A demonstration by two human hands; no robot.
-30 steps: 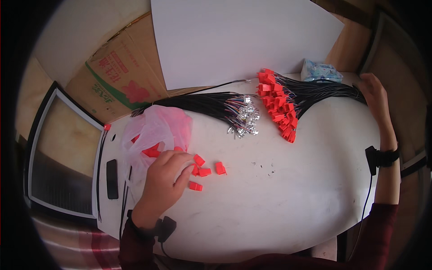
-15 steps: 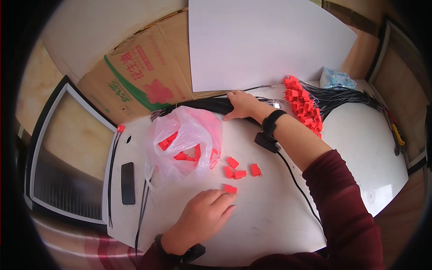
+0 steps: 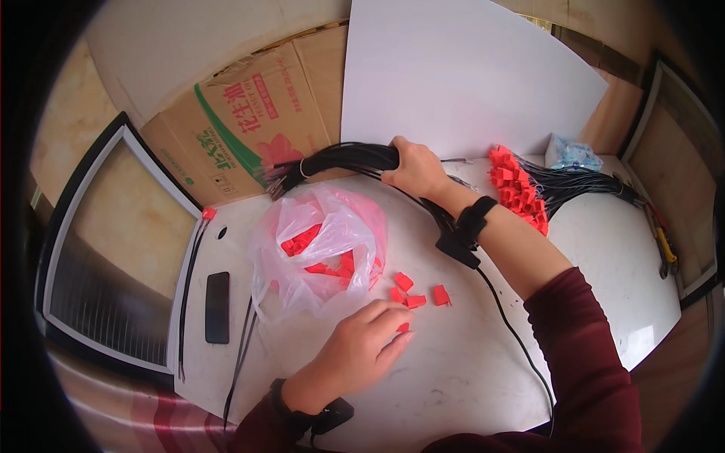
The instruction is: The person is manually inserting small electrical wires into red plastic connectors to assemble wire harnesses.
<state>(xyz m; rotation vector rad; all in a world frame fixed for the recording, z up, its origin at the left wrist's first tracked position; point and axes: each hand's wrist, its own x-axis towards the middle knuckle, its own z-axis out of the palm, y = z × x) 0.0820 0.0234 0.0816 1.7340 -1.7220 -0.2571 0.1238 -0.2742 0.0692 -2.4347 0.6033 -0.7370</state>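
From where I stand, the person's right hand (image 3: 417, 172) is out by the far edge of the table (image 3: 483, 362), its grip closed round the middle of a bundle of black cables (image 3: 351, 156). The bundle bows up under that grip; its left end, tied with a band, reaches in front of the brown carton (image 3: 249, 132), and its other end is mostly hidden behind the forearm.

The left hand (image 3: 353, 351) is nearer the table's near edge, fingers curled and thumb slightly apart. A small red piece (image 3: 403, 328) shows right between fingertips and thumb, but I cannot tell whether that grip has hold of it. Just beyond lie a few loose red connectors (image 3: 441, 295), some touching, one a little apart.

A pinkish plastic bag (image 3: 291, 272) with more red pieces inside sits left of them. Toward the table's left edge there's a flat black slab (image 3: 217, 308). Near the far right corner rests a second cable bundle (image 3: 585, 183) with red ends, a blue-and-white packet (image 3: 572, 153) just behind it, and a yellow-handled tool (image 3: 665, 245) by the right edge.
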